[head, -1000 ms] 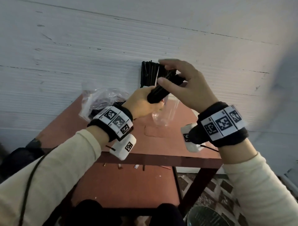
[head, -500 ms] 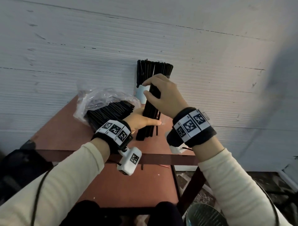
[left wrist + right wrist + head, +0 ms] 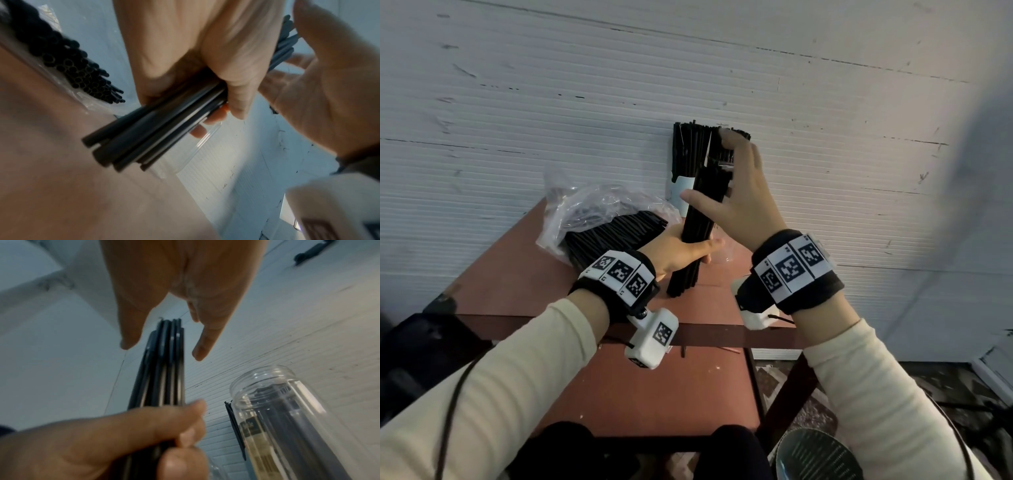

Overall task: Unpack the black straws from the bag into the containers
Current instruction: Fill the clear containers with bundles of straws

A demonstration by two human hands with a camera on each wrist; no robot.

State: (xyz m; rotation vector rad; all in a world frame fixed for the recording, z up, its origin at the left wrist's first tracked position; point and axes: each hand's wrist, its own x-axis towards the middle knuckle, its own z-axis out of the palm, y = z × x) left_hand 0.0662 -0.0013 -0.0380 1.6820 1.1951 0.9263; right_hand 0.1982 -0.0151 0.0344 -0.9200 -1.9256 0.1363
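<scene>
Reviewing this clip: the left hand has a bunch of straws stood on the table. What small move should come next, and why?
Probably lift the bundle and lower it into the clear empty container beside it. The left hand grips the bundle upright on the table, and the right hand hovers open at its top, so the ends look squared.

Cream long sleeves (image 3: 517, 370) cover both arms. Each wrist carries a black band (image 3: 811, 291) topped by a curved white plate of three black-and-white square code tags (image 3: 621, 272). At five o'clock from the left band hangs a white camera block (image 3: 652, 337) on a screwed bracket, with its own code tag. A thin dark cable (image 3: 453, 404) trails along the left sleeve. Dark trousers (image 3: 565, 452) show at six o'clock.
</scene>
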